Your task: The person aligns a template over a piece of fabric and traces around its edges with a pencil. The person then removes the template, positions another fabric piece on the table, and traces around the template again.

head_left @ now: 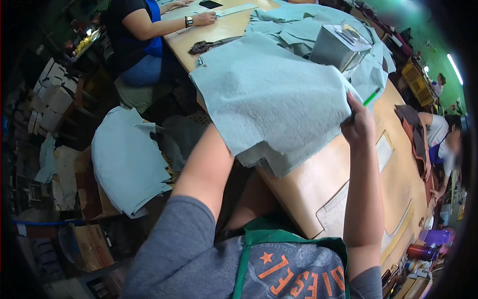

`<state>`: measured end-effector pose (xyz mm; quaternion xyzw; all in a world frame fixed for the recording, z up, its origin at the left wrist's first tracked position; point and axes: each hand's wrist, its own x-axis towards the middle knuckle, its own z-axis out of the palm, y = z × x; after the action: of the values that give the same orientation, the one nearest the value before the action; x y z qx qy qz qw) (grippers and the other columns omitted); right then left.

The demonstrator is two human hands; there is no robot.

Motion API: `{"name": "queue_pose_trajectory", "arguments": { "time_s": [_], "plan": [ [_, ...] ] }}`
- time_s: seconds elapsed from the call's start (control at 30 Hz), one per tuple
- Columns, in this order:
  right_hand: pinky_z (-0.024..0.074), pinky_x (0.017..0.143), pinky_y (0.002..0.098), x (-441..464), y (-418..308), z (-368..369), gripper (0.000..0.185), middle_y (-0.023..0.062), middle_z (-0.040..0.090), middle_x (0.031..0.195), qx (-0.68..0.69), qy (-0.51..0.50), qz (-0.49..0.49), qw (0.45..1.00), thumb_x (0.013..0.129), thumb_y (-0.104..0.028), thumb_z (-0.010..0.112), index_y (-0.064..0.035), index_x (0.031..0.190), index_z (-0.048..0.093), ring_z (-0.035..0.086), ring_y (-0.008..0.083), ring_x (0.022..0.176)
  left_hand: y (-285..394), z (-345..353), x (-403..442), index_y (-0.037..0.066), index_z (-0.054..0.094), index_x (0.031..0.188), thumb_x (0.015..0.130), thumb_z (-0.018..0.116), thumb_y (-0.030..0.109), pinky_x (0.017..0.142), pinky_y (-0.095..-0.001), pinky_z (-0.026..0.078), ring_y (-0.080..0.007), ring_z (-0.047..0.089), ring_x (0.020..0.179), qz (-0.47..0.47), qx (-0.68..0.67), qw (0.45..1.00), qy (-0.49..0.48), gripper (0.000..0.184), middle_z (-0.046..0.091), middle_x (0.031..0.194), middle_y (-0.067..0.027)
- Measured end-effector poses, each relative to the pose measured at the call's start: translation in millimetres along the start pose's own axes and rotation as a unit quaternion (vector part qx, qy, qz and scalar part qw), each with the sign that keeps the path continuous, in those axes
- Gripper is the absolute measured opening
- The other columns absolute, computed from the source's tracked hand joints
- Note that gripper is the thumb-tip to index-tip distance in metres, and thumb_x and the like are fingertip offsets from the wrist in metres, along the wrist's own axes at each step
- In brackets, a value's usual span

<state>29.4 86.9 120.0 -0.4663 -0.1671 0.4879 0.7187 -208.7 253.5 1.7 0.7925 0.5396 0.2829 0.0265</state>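
Observation:
A pale blue-green leather sheet [279,89] is raised over the near end of the table, its lower edge hanging past the tabletop. My right hand [359,119] is closed on the sheet's right edge. A green pen [372,97] also sticks out of that hand, pointing up and right. My left forearm [205,162] reaches under the sheet, which hides my left hand and its fingers. Just beyond the sheet stands a square metal tin [341,47], with more blue-green leather [368,70] spread around it.
Dark-handled shears [211,45] lie on the tan table [308,194] at the far left. Flat pattern pieces [333,209] rest nearer me. A stack of leather [127,162] stands at left. One co-worker [137,30] sits at the far left; another [440,137] leans in at right.

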Motion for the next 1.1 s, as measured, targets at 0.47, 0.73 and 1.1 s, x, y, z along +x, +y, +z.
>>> {"name": "queue_pose_trajectory", "arguments": {
  "time_s": [0.47, 0.73, 1.1],
  "plan": [
    [0.0467, 0.081, 0.0352, -97.9, -26.6, -126.9, 0.033, 0.0132, 0.056, 0.105, 0.002, 0.1, -0.033, 0.994, 0.084, -0.015, 0.051, 0.0037, 0.111, 0.047, 0.056, 0.0218, 0.094, -49.7, 5.5, 65.8, 0.021, 0.027, 0.133, 0.079, 0.04, 0.056, 0.099, -0.0565, 0.011, -0.0288, 0.01, 0.131, -0.187, 0.103, 0.967, -0.141, 0.065, 0.016, 0.141, -0.0097],
    [0.0465, 0.074, 0.0325, -198.5, -55.1, -262.9, 0.031, 0.0098, 0.055, 0.101, -0.099, 0.25, -0.089, 0.959, 0.082, -0.015, 0.051, -0.0038, 0.11, 0.046, 0.055, 0.0189, 0.089, -44.7, 1.5, 62.0, 0.017, 0.038, 0.127, 0.079, 0.044, 0.052, 0.098, -0.0536, 0.018, -0.0295, 0.018, 0.128, -0.185, 0.059, 0.976, -0.098, 0.06, 0.023, 0.138, -0.0101],
    [0.0296, 0.04, 0.0189, -203.4, 13.2, -318.4, 0.011, -0.0024, 0.046, 0.06, -0.573, 0.323, -0.05, 0.751, 0.08, -0.012, 0.056, -0.0034, 0.083, 0.05, 0.038, 0.0047, 0.046, -111.5, -5.2, 87.9, 0.012, 0.066, 0.088, 0.066, 0.067, 0.033, 0.079, -0.0365, 0.044, -0.0306, 0.057, 0.088, -0.267, 0.036, 0.962, 0.031, 0.03, 0.061, 0.094, -0.014]
  ]
}}
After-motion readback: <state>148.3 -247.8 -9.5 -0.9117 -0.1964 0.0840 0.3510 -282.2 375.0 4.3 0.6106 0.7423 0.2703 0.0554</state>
